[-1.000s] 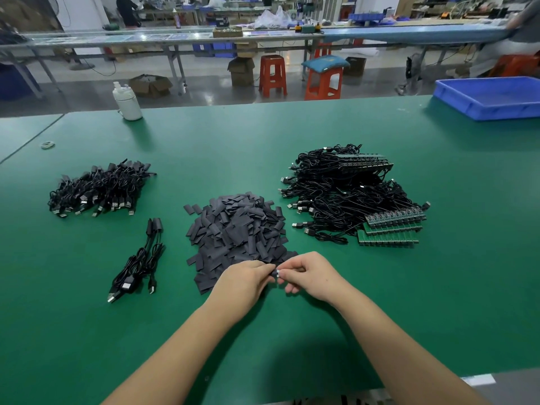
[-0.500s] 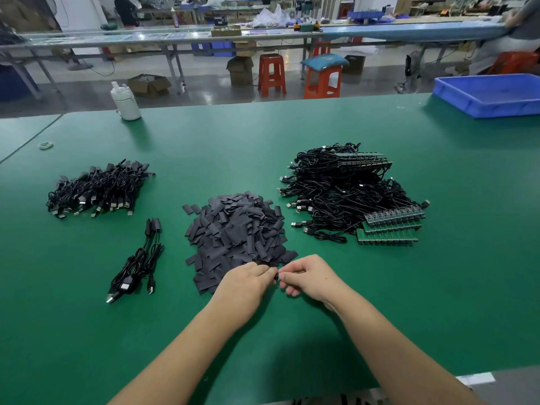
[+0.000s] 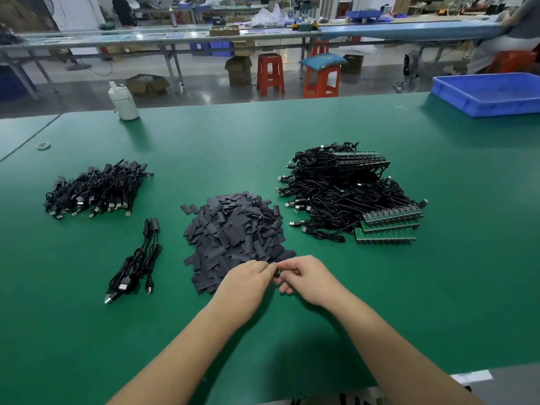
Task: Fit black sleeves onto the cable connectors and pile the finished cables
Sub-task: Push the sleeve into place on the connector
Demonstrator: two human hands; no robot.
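Pinching one small dark piece (image 3: 277, 272), probably a sleeve on a connector, between left hand (image 3: 248, 283) and right hand (image 3: 309, 279), just before sleeve heap (image 3: 236, 232). Done: pile (image 3: 96, 190) far left, few cables (image 3: 137, 261) nearer. Left: big tangle (image 3: 342, 194) with boards, plenty. Roughly midway, judging by piles.

Left hand (image 3: 248, 280) and right hand (image 3: 306, 277) pinch a small black piece (image 3: 277, 273) beside the sleeve heap (image 3: 233, 229).

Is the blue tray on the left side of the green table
No, the blue tray sits at the far right of the green table; the white bottle stands at the far left.
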